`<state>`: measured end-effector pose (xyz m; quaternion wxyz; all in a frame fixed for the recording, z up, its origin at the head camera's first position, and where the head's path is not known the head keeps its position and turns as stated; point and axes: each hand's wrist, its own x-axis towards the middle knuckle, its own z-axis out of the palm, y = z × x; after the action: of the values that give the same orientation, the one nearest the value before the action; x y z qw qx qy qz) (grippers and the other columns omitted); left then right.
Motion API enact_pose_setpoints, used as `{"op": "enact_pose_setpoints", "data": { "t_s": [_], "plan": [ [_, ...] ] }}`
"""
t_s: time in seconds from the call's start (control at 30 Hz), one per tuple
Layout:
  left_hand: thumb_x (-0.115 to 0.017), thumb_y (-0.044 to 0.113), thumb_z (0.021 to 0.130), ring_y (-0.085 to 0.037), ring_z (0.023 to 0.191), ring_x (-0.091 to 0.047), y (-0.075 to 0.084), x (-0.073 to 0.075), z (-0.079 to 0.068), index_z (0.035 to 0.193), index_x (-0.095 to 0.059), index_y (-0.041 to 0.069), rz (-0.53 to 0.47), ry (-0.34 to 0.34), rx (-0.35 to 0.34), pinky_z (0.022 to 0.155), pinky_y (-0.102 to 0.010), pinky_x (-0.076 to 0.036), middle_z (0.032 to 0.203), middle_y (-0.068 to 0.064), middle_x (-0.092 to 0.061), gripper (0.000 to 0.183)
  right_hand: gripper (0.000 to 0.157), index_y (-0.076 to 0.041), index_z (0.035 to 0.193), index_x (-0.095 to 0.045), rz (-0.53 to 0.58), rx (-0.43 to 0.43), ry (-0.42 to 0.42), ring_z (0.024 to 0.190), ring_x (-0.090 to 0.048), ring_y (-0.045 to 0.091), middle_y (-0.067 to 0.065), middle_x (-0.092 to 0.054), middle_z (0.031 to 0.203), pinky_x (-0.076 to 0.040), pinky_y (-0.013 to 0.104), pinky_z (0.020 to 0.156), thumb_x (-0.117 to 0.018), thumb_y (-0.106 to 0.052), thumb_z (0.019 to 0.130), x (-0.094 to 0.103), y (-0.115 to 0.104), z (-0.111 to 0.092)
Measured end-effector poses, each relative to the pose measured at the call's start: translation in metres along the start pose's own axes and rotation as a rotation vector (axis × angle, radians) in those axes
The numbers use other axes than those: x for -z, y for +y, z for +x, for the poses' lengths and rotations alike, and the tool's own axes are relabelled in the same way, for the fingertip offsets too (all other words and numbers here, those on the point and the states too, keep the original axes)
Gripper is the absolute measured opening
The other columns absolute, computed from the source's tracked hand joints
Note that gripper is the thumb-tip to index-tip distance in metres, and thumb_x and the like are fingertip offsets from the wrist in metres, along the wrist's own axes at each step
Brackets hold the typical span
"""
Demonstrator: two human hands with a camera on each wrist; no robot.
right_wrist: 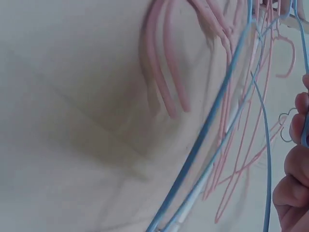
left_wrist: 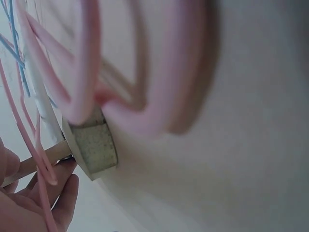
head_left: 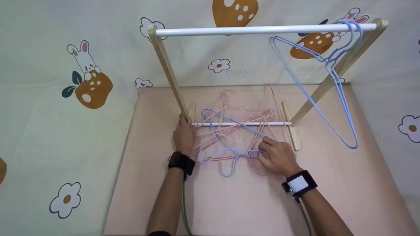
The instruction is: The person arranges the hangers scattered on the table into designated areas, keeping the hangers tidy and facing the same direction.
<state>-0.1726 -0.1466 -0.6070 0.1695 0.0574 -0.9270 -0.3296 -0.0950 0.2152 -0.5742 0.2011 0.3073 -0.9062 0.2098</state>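
Note:
My left hand [head_left: 184, 139] grips the left wooden post [head_left: 169, 70] of a small clothes rack low down, near its foot; in the left wrist view the fingers wrap that wooden post [left_wrist: 36, 165] beside the foot [left_wrist: 96, 147]. With curled fingers my right hand [head_left: 278, 155] holds a blue clothes hanger [head_left: 253, 130] low over the pile. In the right wrist view the fingers [right_wrist: 292, 186] close at the edge and a blue hanger [right_wrist: 206, 121] crosses the picture. Tangled pink hangers [head_left: 224, 158] lie around and between both hands, over the rack's lower bar.
Two blue hangers [head_left: 314, 104] hang at the right end of the rack's white top rod [head_left: 229, 31]. A white lower bar [head_left: 285, 123] joins the posts. The pink tabletop [head_left: 147, 196] meets a patterned backdrop [head_left: 108, 137]. Cables trail from both wristbands.

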Motion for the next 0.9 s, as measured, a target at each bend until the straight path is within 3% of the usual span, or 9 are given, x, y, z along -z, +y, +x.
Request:
{"op": "enact_pose_setpoints", "data": {
  "t_s": [0.27,0.47,0.9],
  "plan": [
    [-0.056,0.009,0.113,-0.054,0.089,-0.075,0.001,0.001,-0.001,0.146,-0.048,-0.004,0.001,-0.005,0.007,0.073,-0.066,-0.059,0.118,-0.028,-0.072,0.037,0.009,-0.017,0.077,-0.072,0.048,0.036,-0.026,0.055,-0.055,0.011,-0.007,-0.064,0.080,-0.043,0.029,0.048,-0.074,-0.021,0.085,0.023,0.009,0.001],
    [-0.056,0.011,0.112,-0.053,0.087,-0.075,-0.006,-0.006,0.002,0.145,-0.049,-0.002,0.001,0.008,0.009,0.071,-0.064,-0.059,0.115,-0.027,-0.073,0.036,0.009,-0.017,0.075,-0.070,0.060,0.046,0.015,0.057,-0.058,0.011,-0.008,-0.065,0.079,-0.045,0.030,0.049,-0.072,-0.019,0.084,0.036,0.017,0.002],
    [-0.055,0.010,0.114,-0.050,0.096,-0.076,0.007,0.006,0.003,0.154,-0.044,-0.003,0.014,-0.078,0.078,0.078,-0.063,-0.060,0.125,-0.026,-0.073,0.044,0.008,-0.016,0.077,-0.072,0.099,0.013,0.067,0.060,-0.060,0.012,-0.008,-0.066,0.078,-0.046,0.030,0.053,-0.073,-0.014,0.084,0.065,0.035,0.006]
  ]
}}
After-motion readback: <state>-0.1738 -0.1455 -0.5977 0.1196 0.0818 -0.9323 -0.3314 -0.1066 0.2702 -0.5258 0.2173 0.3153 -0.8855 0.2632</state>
